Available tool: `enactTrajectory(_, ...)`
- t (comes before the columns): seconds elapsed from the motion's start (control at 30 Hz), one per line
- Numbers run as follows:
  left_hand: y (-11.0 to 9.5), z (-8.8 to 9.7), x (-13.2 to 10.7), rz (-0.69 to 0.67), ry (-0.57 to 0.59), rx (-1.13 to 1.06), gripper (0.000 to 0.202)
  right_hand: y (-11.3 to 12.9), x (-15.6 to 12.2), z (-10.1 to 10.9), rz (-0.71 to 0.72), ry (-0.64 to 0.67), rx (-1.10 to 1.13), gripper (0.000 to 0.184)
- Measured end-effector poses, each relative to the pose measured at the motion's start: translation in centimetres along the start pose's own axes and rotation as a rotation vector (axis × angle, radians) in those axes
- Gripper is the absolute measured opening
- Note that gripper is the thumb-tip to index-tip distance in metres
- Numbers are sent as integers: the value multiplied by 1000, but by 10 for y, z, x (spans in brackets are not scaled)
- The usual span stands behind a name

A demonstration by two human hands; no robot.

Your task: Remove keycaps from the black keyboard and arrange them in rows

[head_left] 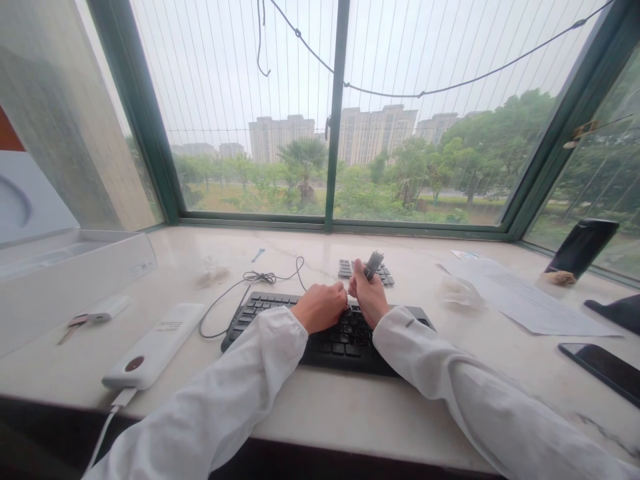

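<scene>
A black keyboard lies on the white sill, partly covered by my hands and sleeves. My right hand is over its right half, closed around a dark grey stubby object whose ragged top end points up; its exact kind is unclear. Fingers curled together, my left hand is at the middle of the keys, close against the right hand. What it grips, if anything, is hidden. Just behind the keyboard, small dark keycap-like pieces sit in rows, partly blocked by the right hand.
A looped black cable lies behind the keyboard. To the left are a white power bank, a key and a white box. At right are paper sheets, a crumpled clear bag, a phone and an upright dark device.
</scene>
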State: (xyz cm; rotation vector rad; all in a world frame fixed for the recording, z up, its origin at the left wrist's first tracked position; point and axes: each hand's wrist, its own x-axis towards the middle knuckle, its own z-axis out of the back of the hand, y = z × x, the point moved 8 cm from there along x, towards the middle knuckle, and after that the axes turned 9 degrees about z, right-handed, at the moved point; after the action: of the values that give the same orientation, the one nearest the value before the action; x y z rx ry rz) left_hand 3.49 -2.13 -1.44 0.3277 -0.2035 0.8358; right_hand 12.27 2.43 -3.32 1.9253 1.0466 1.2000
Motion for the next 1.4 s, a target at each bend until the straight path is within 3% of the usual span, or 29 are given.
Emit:
enactTrajectory(0.2, 1, -2, 0, 3, 19, -18, 26, 1, -5, 3, 6, -35, -72, 54)
enactTrajectory(0.47, 4, -6, 1, 35, 51, -47, 29, -1, -1, -2, 33, 19, -226, 54)
enactTrajectory(0.7, 7, -8, 1, 65, 54, -78, 28, -16, 8, 7, -68, -192, -91, 55)
enactTrajectory(0.93, 13, -11, 2, 115, 41, -203, 24, -20, 8, 15, -111, -301, 31, 50)
enactTrajectory(1.4, 35, -17, 4, 164, -27, -552, 13, 13, -11, -22, 196, 46, -250, 51)
